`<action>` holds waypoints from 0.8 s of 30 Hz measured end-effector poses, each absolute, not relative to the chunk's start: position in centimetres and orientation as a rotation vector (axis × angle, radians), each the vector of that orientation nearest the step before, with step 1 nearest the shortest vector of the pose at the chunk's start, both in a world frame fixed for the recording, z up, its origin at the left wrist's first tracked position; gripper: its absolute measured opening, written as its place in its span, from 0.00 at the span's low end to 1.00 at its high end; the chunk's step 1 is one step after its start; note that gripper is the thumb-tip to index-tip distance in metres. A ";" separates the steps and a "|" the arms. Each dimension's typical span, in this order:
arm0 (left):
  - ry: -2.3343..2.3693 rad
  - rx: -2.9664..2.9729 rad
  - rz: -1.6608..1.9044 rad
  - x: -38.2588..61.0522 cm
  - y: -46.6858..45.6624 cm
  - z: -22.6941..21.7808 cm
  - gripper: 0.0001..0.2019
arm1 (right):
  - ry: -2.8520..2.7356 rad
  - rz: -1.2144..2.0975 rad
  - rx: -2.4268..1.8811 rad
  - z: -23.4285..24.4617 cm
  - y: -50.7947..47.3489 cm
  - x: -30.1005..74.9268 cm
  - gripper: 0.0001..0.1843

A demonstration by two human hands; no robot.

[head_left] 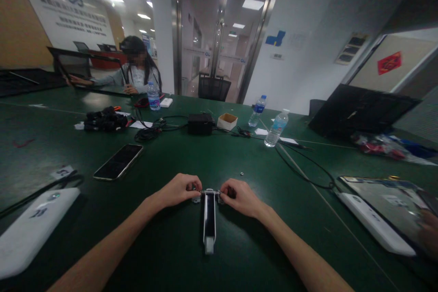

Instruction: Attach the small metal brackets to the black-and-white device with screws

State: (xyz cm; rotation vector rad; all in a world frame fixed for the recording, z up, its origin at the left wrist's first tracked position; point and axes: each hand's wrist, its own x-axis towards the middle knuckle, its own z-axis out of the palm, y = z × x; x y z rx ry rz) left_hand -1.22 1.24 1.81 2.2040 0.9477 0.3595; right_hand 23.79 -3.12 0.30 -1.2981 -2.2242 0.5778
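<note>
In front of me on the green table (164, 251) lies a narrow white-framed piece (210, 216) with a dark inner strip and a pale tip towards me. A small metal crossbar (209, 192) spans its far end. My left hand (181, 189) is closed, thumb and fingers pinching the bar's left end. At the opposite end, my right hand (239, 196) pinches in the same way. Small metal parts show just under both sets of fingertips, partly hidden by them. Beyond my right hand lies a small nut-like ring (242, 174).
A phone (118, 162) and a white numbered case (37, 228) lie left. Behind stand a black box (200, 124), an open carton (227, 121), cables and water bottles (276, 128). On the right are another white case (376, 223) and a flat panel (386, 200). A person (140, 68) sits across.
</note>
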 end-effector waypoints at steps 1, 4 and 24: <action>0.952 2.208 0.361 -1.2 1.3 1.8 0.08 | -2.233 0.575 -1.300 0.4 -3.1 23.8 0.02; 0.955 2.207 0.357 -1.2 1.3 1.7 0.08 | -2.257 0.558 -1.299 0.6 -3.1 23.7 0.03; 0.936 2.191 0.370 -1.2 1.3 1.6 0.07 | -2.237 0.596 -1.348 0.7 -3.2 23.6 0.02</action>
